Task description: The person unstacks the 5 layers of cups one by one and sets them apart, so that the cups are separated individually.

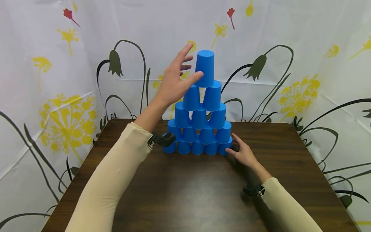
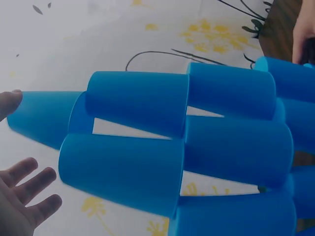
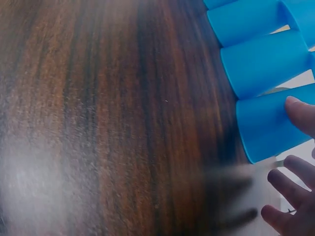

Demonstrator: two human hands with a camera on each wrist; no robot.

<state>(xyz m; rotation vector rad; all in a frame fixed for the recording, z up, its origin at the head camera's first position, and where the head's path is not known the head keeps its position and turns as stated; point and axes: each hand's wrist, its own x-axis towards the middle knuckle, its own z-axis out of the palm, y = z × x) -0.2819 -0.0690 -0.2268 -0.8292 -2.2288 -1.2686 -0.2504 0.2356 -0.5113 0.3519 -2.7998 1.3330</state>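
Observation:
Blue cups, all upside down, form a pyramid in the head view, with several in the bottom row and a single top cup (image 1: 206,66) at the peak. Beside that top cup, on its left, is my left hand (image 1: 175,82), fingers extended and spread, its thumb overlapping the cup's lower side. In the left wrist view the thumb tip (image 2: 12,101) lies over the narrow end of the top cup (image 2: 42,115). Low on the right, my right hand (image 1: 244,154) is at the end cup (image 1: 222,148) of the bottom row, its thumb in front of the cup (image 3: 268,128) and its other fingers spread.
The pyramid stands toward the back of a dark wooden table (image 1: 185,193). Behind it hangs a white curtain (image 1: 174,19) printed with flowers. A black band (image 1: 163,139) is on the left wrist, another band (image 1: 252,190) on the right.

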